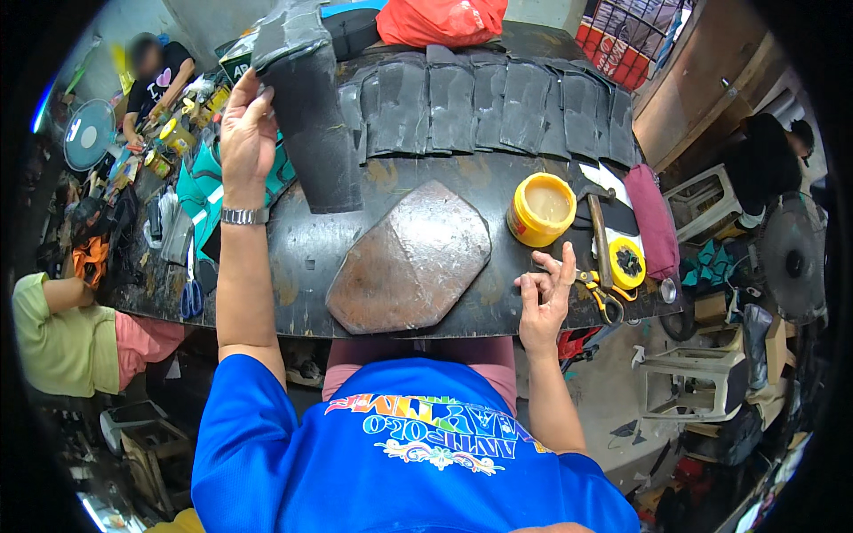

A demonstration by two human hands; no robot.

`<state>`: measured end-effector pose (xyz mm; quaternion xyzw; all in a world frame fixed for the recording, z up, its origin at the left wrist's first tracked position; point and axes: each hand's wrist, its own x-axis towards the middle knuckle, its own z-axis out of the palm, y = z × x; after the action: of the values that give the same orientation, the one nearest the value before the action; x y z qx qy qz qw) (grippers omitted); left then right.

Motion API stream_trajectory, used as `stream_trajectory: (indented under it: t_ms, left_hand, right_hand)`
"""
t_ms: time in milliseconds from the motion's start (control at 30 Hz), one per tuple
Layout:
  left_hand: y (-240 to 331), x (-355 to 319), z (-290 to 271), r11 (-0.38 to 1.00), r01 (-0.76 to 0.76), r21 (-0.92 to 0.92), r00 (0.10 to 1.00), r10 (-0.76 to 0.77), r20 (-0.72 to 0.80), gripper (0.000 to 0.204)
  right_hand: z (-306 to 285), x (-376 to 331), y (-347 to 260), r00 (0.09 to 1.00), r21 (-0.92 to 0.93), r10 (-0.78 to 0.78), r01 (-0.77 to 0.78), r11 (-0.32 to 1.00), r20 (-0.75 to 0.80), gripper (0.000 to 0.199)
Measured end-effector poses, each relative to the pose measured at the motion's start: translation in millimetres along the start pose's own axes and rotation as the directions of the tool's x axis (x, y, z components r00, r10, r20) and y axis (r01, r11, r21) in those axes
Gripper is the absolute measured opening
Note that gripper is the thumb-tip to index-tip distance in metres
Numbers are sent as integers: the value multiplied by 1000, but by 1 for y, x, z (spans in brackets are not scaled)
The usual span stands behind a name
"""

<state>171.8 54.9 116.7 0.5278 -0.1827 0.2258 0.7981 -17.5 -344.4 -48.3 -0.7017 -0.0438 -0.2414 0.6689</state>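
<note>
At the upper left, my left hand [247,133] pinches the edge of a long black sheet piece [311,133], which hangs down over the table. Above it, a stack of similar greyish-black pieces [293,31] lies at the back. My right hand [546,298] is raised near the table's front edge, fingers loosely apart, with nothing visible in it. Just beyond it stands a yellow tub [538,213] of pale, glue-like paste. Between my hands lies a worn, angular flat slab [413,258]. Several black pieces [498,102] overlap in a row along the back.
To the right lie a hammer [601,240], yellow-handled scissors [600,298], a yellow lid-like dish [627,262] and a maroon pouch [651,222]. Blue-handled scissors [191,289] and teal pieces [200,191] are at left. A red bag [442,19] sits behind. Other people sit nearby.
</note>
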Motion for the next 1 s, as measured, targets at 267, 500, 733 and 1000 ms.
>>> stream_trajectory:
  t_ms: [267, 500, 733, 1000]
  left_hand:
    - [-128, 44, 111, 975, 186, 117, 963, -205, 177, 46]
    - [-249, 87, 161, 960, 279, 16, 960, -279, 4, 44]
    - [-290, 101, 143, 564, -245, 789, 970, 140, 201, 45]
    - [-145, 2, 83, 672, -157, 724, 826, -312, 469, 26]
  right_hand:
    - [-1, -2, 2, 999, -30, 36, -37, 999, -23, 84]
    - [-3, -2, 3, 998, 21, 55, -54, 998, -37, 81]
    - [-2, -1, -2, 994, 24, 105, -104, 994, -35, 75]
    - [-3, 3, -7, 998, 7, 69, -69, 998, 13, 70]
